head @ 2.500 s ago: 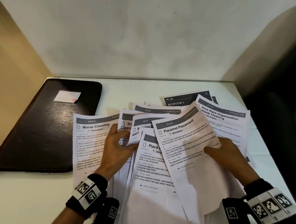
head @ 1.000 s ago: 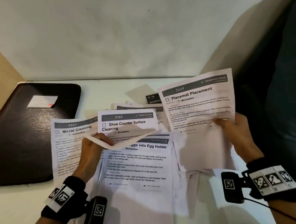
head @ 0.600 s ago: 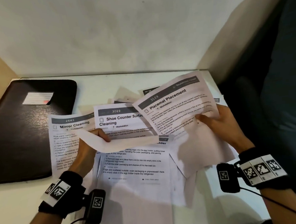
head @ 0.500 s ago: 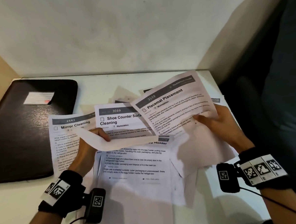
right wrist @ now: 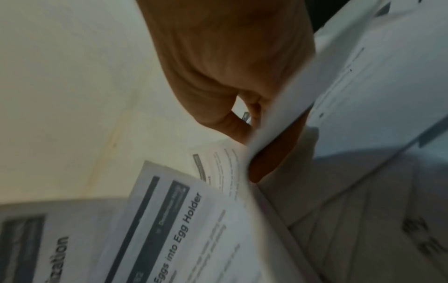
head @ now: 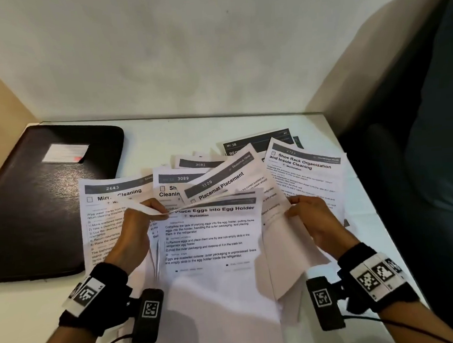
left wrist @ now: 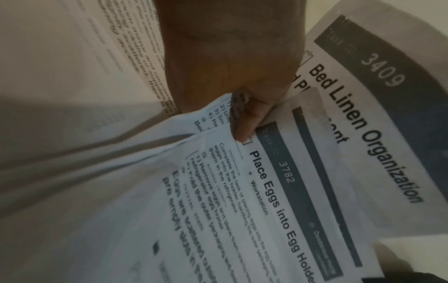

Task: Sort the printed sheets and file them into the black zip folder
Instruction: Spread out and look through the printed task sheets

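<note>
The black zip folder (head: 35, 211) lies closed at the table's left. Printed sheets fan out across the middle. My left hand (head: 145, 217) pinches the bent-up edge of the Bed Linen Organization sheet (left wrist: 363, 118) between thumb and fingers (left wrist: 244, 122). The Place Eggs into Egg Holder sheet (head: 211, 242) lies on top, just right of that hand. My right hand (head: 300, 209) grips the Placemat Placement sheet (head: 221, 185), whose lower part is tucked behind the egg sheet. In the right wrist view the thumb (right wrist: 269, 164) and fingers clamp a sheet's edge (right wrist: 286, 114).
Mirror Cleaning (head: 107, 201), Shoe Counter Surface Cleaning (head: 173, 187) and Shoe Rack Organization (head: 305, 165) sheets lie spread around the pile, with more behind. The white table (head: 164, 138) sits in a wall corner. A dark seat (head: 422, 184) borders its right edge.
My right hand has brought the Placemat Placement sheet down and left from mid-air onto the pile, behind the egg sheet. My left hand keeps its pinch on the bent-up sheet.
</note>
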